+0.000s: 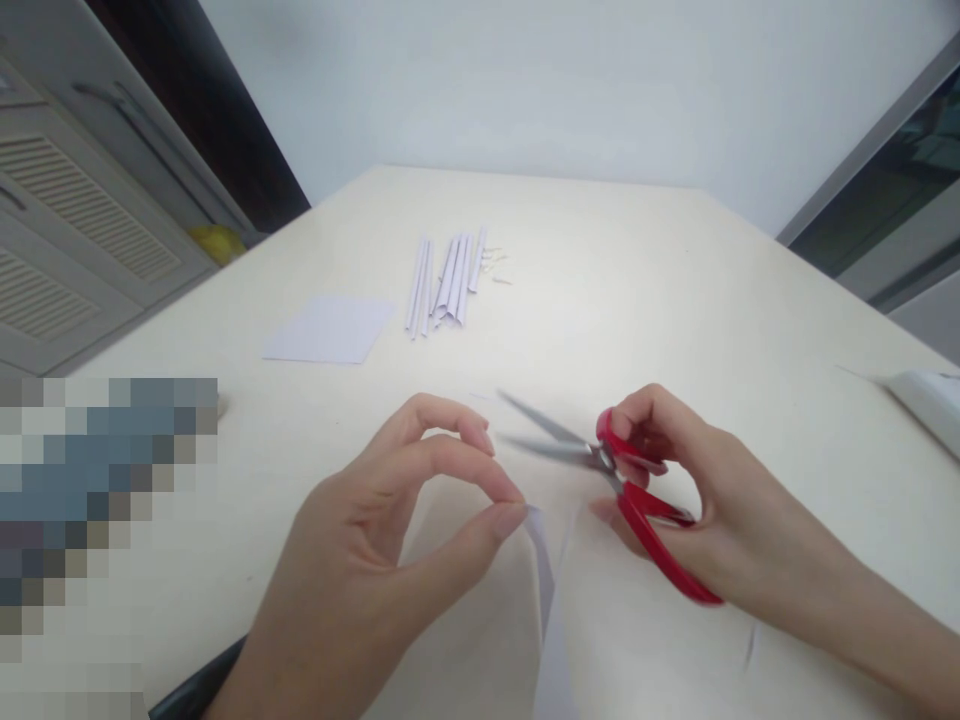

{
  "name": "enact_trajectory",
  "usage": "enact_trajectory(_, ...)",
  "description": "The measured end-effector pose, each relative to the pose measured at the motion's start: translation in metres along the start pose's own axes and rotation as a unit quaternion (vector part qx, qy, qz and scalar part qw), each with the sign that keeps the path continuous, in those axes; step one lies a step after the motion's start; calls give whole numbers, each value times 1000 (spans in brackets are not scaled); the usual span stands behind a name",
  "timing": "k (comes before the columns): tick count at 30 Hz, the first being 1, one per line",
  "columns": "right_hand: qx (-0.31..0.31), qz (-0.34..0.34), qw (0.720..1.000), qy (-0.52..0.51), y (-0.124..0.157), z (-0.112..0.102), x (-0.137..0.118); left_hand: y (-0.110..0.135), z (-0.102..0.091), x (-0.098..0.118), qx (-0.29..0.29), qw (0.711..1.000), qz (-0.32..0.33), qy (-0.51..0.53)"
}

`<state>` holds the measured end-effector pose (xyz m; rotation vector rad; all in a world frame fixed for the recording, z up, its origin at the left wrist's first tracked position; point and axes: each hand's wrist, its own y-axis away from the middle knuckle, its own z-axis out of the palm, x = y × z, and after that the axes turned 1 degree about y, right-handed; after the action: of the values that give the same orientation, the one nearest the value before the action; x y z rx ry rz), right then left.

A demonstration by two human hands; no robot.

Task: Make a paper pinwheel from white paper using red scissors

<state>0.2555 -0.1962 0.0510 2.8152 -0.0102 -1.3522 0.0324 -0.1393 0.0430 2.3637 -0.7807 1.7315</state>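
Note:
Between thumb and forefinger, my left hand (420,510) pinches the upper end of a white strip of paper (553,640) that hangs down toward the table's near edge. My right hand (675,470) is closed around the red handles of a pair of scissors (600,458). The scissors' blades are spread apart and point left, just above and to the right of my left fingertips. No paper lies between the blades. The lower part of the strip runs out of the bottom of the view.
Several rolled paper tubes (454,280) lie in a group toward the back of the cream table (615,280), small scraps (495,265) beside them. Left of them is a flat paper sheet (330,330). A white object (926,400) sits at the right edge. A wall stands behind the table.

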Motion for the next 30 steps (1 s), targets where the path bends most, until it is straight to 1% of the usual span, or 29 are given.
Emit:
enact_trajectory(2,-36,11,999,-23,5,8,-4,1,-1,0,-6,1000,4,10)
enact_trajectory(5,-47,9,999,15,10,13,-9,1,-1,-2,-16,1000,-6,24)
enact_trajectory(10,-38,4,998,55,11,14,-13,1,2,-5,-31,998,9,47)
enact_trajectory(15,-21,-28,997,70,13,18,-6,1,3,-3,-29,997,15,63)
enact_trajectory(17,-19,-31,997,70,13,19,-4,1,3,-2,-34,997,10,63)
enact_trajectory(23,-23,-1,997,67,13,20,-7,2,2,0,-41,997,7,59)
enact_trajectory(26,-25,0,998,58,13,22,-6,2,2,1,-40,997,7,69)
enact_trajectory(30,-18,4,998,58,15,26,-3,2,3,1,-44,998,-8,54)
